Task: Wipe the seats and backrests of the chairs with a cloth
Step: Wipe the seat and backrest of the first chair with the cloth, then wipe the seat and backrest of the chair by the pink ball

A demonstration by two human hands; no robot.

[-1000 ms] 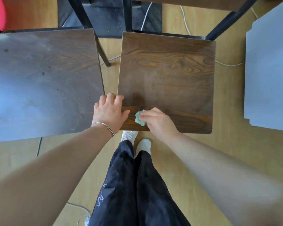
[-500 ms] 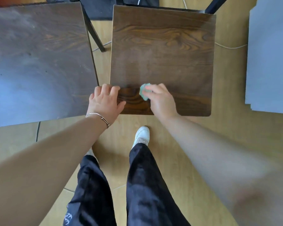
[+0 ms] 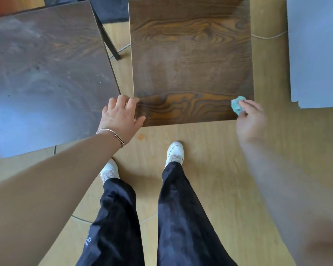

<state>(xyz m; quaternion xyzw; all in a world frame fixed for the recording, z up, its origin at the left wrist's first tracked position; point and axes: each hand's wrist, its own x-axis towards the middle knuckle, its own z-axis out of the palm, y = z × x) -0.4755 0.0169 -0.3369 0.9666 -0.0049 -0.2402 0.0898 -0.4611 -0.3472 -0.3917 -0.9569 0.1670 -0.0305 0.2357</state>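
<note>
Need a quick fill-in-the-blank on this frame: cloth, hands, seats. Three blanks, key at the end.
1. The green cloth is held in the ____ hand.
2. The cloth sits at the near-____ corner of the wiped seat.
3. The left hand, resting on that seat's near-left corner, wears a ____ at the wrist.

Missing words: right; right; bracelet

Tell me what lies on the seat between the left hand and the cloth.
Nothing: in the head view, only a bare, darker strip of the chair seat runs from the left hand to the green cloth, pinched by the right hand.
</note>
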